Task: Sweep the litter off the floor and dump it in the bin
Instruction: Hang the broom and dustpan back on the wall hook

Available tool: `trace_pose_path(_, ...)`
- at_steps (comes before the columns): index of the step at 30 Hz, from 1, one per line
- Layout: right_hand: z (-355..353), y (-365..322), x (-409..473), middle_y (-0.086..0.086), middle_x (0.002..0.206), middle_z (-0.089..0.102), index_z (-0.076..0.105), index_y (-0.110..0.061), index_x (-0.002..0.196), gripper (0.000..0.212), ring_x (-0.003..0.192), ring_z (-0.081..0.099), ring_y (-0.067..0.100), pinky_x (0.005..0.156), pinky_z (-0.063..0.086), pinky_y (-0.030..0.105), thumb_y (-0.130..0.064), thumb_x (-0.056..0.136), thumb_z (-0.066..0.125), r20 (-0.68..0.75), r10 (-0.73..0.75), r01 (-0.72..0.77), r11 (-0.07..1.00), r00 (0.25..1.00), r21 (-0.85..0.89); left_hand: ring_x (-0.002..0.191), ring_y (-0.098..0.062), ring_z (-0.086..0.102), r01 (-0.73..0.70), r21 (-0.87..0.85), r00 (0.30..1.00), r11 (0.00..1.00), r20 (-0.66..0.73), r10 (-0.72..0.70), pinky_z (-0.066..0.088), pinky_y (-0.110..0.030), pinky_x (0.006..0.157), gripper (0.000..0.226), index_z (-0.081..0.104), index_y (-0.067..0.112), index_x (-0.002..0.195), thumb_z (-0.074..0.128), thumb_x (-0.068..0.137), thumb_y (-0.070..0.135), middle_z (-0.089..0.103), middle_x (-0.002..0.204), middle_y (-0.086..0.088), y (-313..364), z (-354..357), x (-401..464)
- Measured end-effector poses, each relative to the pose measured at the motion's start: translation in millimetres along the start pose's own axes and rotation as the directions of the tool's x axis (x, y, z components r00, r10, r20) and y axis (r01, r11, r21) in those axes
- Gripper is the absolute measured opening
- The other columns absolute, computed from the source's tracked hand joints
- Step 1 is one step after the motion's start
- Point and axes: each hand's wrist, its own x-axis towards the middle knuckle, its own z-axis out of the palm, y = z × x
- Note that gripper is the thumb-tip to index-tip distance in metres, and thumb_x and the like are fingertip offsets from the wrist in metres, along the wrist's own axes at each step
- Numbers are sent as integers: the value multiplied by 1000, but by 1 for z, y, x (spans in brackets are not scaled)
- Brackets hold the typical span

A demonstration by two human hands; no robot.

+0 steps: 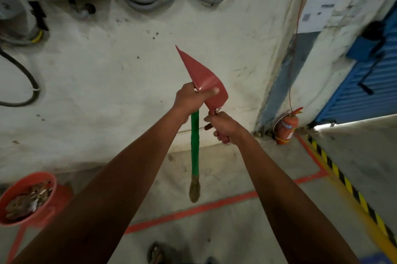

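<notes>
Using the red floor tape line point(193, 210) as the landmark. Far left of it sits the bin point(28, 197), a reddish-orange bucket with litter point(28, 199) already piled inside, brownish scraps and bits.

Moving right, over the taped-off patch by the wall, the left hand point(189, 98) is wrapped around the top of the broom point(195, 152). Same hand's thumb is pressed onto the pan of the red dustpan point(204, 78). The broom has a green handle and hangs straight down, with its straw end just above the floor on the wall side of the tape.

Right next to that, the right hand point(225, 128) has its fingers curled tight around the dustpan's handle. The dustpan is tipped up on edge, pointed corner toward the wall, above the tape line.

Further right, past the tape's corner, a fire extinguisher point(286, 128) stands against the wall. Beyond it there's a yellow-black hazard stripe point(343, 182) and a blue shutter point(361, 91).
</notes>
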Motion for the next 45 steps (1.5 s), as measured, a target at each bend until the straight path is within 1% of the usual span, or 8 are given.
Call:
trace_pose_path(8,-48,29,-35,21,105,76,65,4,118,38,61,58,19,54,52,31,-28,109,46,-18,-133,126,869,991,479,104,-19,72,-68,-114,997,991,40,73,58,-43,87,38,75,25,111,81,80,45,78,106,7,12,40,-5)
trace_pose_path(13,-68,34,-33,23,97,76,66,6,115,37,58,62,20,49,51,29,-28,102,64,-108,-108,144,891,988,430,104,-21,74,-86,-163,991,983,90,101,58,-47,89,29,75,21,111,80,87,35,79,106,3,18,64,2)
trace_pose_path(19,-101,36,-16,24,89,76,66,-4,101,30,68,73,36,54,59,36,-31,107,55,-249,-92,180,915,964,361,103,-22,74,-78,-166,988,983,117,98,57,-51,97,26,75,21,109,79,89,37,79,104,3,22,100,31)
trace_pose_path(23,-132,40,18,12,81,76,70,-8,89,38,70,76,31,67,64,48,-39,104,54,-487,-127,181,981,864,65,103,-21,74,-36,-185,990,982,130,60,60,-44,92,25,74,20,111,79,91,34,79,105,4,25,124,61)
trace_pose_path(30,-208,7,62,0,65,61,70,-5,90,29,60,59,16,61,55,34,-28,103,58,-560,-197,367,906,805,208,46,-4,52,150,-219,979,964,167,-115,39,-23,50,23,68,10,109,74,95,27,65,69,7,18,172,138)
trace_pose_path(37,-269,-50,97,-1,61,55,66,-8,85,23,51,45,10,51,37,23,-19,104,57,-540,-297,490,833,787,256,40,-9,30,433,-255,893,865,250,-373,26,-23,39,10,62,15,94,67,96,23,40,56,2,7,215,207)
trace_pose_path(40,-295,-72,111,-2,60,55,63,-10,82,24,49,45,10,51,39,25,-21,103,60,-566,-331,517,831,755,203,44,-10,40,469,-214,870,857,277,-407,33,-23,41,9,63,14,97,68,94,21,50,59,1,10,233,225)
trace_pose_path(45,-341,-95,132,0,62,60,64,-5,85,25,51,47,13,53,43,28,-23,102,61,-574,-378,542,829,727,140,89,-23,67,575,-181,800,798,327,-503,49,-40,72,33,70,15,102,74,87,44,72,94,-13,10,264,254)
